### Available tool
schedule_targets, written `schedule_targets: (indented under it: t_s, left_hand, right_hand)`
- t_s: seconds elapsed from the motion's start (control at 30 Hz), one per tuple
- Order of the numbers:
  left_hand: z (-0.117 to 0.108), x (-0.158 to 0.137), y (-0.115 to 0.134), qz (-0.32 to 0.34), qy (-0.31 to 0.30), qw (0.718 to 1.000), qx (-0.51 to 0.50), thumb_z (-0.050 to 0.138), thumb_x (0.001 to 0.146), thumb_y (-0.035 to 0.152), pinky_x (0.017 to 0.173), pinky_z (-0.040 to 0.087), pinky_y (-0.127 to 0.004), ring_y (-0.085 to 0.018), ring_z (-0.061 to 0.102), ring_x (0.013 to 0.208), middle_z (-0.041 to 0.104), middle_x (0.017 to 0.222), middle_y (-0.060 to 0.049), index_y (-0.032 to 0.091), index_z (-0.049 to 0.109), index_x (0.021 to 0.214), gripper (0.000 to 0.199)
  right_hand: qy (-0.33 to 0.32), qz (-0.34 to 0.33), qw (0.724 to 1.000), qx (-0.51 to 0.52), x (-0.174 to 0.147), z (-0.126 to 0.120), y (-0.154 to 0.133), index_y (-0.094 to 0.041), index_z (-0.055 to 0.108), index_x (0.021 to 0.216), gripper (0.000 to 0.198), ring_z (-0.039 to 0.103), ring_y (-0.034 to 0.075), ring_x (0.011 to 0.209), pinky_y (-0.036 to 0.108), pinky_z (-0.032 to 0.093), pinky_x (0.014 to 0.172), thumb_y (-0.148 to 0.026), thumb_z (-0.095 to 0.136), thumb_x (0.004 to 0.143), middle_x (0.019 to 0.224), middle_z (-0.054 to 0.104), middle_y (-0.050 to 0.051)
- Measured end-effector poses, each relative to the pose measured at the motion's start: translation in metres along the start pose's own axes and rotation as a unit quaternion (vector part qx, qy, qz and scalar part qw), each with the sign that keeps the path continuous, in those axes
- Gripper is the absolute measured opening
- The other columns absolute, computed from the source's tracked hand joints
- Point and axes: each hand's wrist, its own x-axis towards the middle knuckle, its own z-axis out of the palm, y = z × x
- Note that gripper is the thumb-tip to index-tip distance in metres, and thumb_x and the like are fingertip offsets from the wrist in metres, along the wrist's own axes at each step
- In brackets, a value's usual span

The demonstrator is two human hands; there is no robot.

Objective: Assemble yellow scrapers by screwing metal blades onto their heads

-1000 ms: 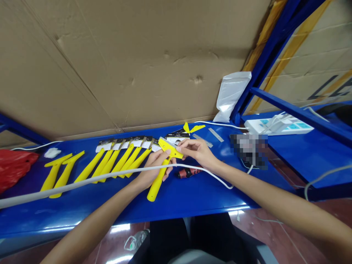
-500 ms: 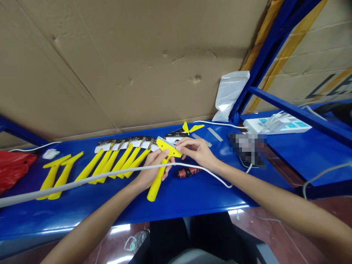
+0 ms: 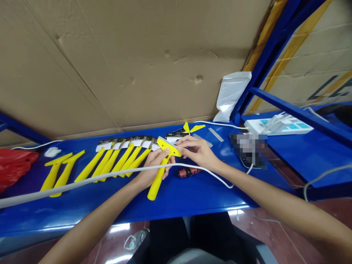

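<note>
My left hand [image 3: 150, 167] is closed around the neck of a yellow scraper [image 3: 155, 187], whose handle slants down toward me. A metal blade edge shows along the top of its wide head. At the right end of that head, the thumb and fingers of my right hand [image 3: 202, 153] are pinched on the edge; anything small between them is hidden. Below my right wrist lies a red-and-black screwdriver [image 3: 187, 172], partly covered. Loose metal blades [image 3: 216, 134] and small yellow plastic pieces [image 3: 197, 128] lie beyond my hands.
Several yellow scrapers with black-and-white cards [image 3: 121, 159] lie in a row to the left, beside two uncarded yellow handles [image 3: 62, 178]. A white cable [image 3: 104, 176] crosses in front. A red bag [image 3: 16, 167], a blurred-out phone [image 3: 249, 150] and a power strip [image 3: 297, 126] flank the blue bench [image 3: 220, 205].
The view has shifted very slightly. Both hands keep nearly the same hold on the scraper, with only a slight movement of the right fingers at its head.
</note>
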Motion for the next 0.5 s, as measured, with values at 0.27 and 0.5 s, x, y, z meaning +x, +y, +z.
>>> schedule_targets:
  t_s: [0.27, 0.5]
  left_hand:
    - [-0.005, 0.003, -0.001, 0.042, -0.002, 0.999, -0.002, 0.072, 0.101, 0.055, 0.036, 0.038, -0.021, -0.008, 0.052, 0.041, 0.068, 0.074, -0.002, 0.015, 0.065, 0.088, 0.042]
    - [-0.011, 0.01, 0.011, 0.166, 0.05, 0.984, -0.039, 0.078, 0.096, 0.057, 0.038, 0.041, -0.021, -0.008, 0.051, 0.049, 0.067, 0.079, -0.002, 0.017, 0.066, 0.088, 0.043]
  right_hand:
    - [0.026, -0.072, 0.99, -0.118, 0.012, -0.018, -0.023, -0.028, 0.085, 0.116, 0.02, 0.073, 0.024, 0.11, 0.039, 0.064, 0.084, -0.04, 0.073, 0.105, 0.124, 0.075, 0.01]
    - [0.047, -0.116, 0.992, -0.001, -0.084, -0.031, -0.142, -0.036, 0.084, 0.106, 0.01, 0.074, 0.023, 0.077, 0.039, 0.064, 0.074, -0.03, 0.083, 0.097, 0.083, 0.078, 0.005]
